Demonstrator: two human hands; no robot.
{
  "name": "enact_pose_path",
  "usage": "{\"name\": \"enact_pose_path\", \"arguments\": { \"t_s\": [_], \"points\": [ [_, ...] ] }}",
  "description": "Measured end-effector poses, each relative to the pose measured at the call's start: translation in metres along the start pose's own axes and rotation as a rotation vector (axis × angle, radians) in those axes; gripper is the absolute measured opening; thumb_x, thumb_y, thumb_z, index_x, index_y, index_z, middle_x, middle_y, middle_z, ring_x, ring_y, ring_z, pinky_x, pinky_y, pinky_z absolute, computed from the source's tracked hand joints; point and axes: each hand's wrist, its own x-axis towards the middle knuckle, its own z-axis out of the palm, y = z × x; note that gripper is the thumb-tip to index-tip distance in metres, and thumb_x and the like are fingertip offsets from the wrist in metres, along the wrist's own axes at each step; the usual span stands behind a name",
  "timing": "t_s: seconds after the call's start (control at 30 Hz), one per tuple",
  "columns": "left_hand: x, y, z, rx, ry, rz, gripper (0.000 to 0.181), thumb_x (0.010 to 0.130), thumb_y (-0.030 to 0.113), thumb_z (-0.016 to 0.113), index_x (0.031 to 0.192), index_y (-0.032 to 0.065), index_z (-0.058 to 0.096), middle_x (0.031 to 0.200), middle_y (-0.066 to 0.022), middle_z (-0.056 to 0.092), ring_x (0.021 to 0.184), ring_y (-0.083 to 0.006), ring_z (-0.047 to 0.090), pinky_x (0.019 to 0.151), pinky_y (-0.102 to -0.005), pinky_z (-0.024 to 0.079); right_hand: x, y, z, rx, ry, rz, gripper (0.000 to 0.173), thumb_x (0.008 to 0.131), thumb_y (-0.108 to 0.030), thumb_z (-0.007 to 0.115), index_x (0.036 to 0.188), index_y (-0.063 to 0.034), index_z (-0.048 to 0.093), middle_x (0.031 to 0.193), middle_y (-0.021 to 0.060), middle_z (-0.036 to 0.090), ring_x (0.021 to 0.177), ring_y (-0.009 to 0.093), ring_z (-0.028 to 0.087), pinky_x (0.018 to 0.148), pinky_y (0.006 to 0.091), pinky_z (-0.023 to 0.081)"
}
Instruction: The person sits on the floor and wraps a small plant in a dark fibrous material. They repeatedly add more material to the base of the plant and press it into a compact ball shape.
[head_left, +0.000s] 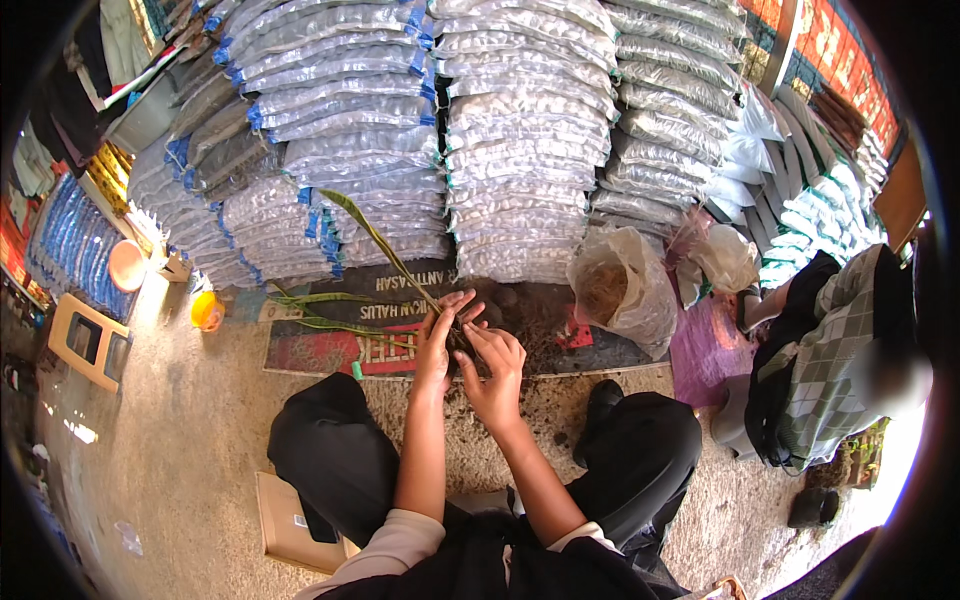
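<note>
My left hand (433, 351) holds a snake plant near its base. The plant's long yellow-edged leaf (375, 238) slants up and to the left from my fingers. At the plant's foot my right hand (496, 367) has its thumb and fingers around the dark root clump (459, 343), which my hands partly hide. More long striped leaves (319, 298) lie to the left on a dark printed board (300, 356) bearing writing. Loose dark soil (536, 349) is scattered on the board just right of my hands.
A clear plastic bag of brown fibre (606, 289) stands at the board's right end. Tall stacks of filled clear bags (525, 150) rise behind. A person (817, 360) crouches at right by a purple sheet (705, 349). At left are a yellow tub (207, 311) and a tan stool (90, 315).
</note>
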Motion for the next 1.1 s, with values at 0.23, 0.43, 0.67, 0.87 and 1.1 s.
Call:
{"name": "enact_pose_path", "arguments": {
  "t_s": [0.23, 0.43, 0.67, 0.87, 1.1],
  "points": [
    [-0.003, -0.009, 0.008, 0.09, 0.047, -0.01, 0.023, 0.09, 0.021, 0.046, 0.1, 0.0021, 0.054, 0.112, -0.0142, 0.055, 0.104, -0.0272, 0.054, 0.083, -0.0394, 0.047, -0.009, 0.019, 0.011, 0.249, 0.076, 0.128, 0.03, 0.068, -0.007, 0.069, 0.098, -0.0046, 0.062, 0.098, 0.0083, 0.06, 0.094, 0.024, 0.054, 0.084, 0.0342, 0.035],
    [-0.001, -0.011, -0.001, 0.111, 0.089, 0.004, 0.023, 0.09, 0.024, 0.049, 0.099, 0.0031, 0.054, 0.099, -0.0109, 0.06, 0.09, -0.0218, 0.059, 0.078, -0.0346, 0.047, -0.003, 0.015, 0.004, 0.203, -0.001, 0.075, 0.031, 0.07, -0.01, 0.068, 0.1, -0.0055, 0.062, 0.101, 0.0071, 0.06, 0.094, 0.024, 0.052, 0.085, 0.0349, 0.033],
    [-0.001, 0.0, -0.003, -0.214, 0.058, -0.105, 0.024, 0.09, 0.026, 0.049, 0.101, 0.0055, 0.053, 0.111, -0.0099, 0.057, 0.102, -0.0253, 0.056, 0.086, -0.0361, 0.046, 0.013, 0.01, -0.02, -0.017, -0.138, -0.063, 0.048, 0.066, -0.019, 0.072, 0.111, -0.0092, 0.058, 0.111, 0.0038, 0.057, 0.104, 0.024, 0.046, 0.09, 0.0397, 0.027],
    [-0.003, -0.003, -0.002, -0.15, 0.045, -0.094, 0.023, 0.09, 0.027, 0.049, 0.098, 0.0058, 0.054, 0.117, -0.014, 0.054, 0.112, -0.0308, 0.049, 0.092, -0.04, 0.042, 0.002, 0.013, -0.009, -0.017, -0.19, -0.066, 0.057, 0.063, -0.018, 0.074, 0.116, -0.0086, 0.054, 0.115, 0.0054, 0.054, 0.104, 0.026, 0.047, 0.091, 0.0416, 0.027],
    [0.0, -0.011, -0.002, 0.227, 0.147, -0.078, 0.027, 0.089, 0.031, 0.05, 0.094, 0.0045, 0.056, 0.116, -0.0148, 0.054, 0.107, -0.0266, 0.052, 0.093, -0.0392, 0.039, -0.015, 0.028, 0.014, 0.419, -0.049, 0.251, 0.044, 0.071, -0.003, 0.069, 0.113, -0.0046, 0.056, 0.107, 0.0107, 0.058, 0.087, 0.018, 0.056, 0.07, 0.0279, 0.044]
  ]
}}
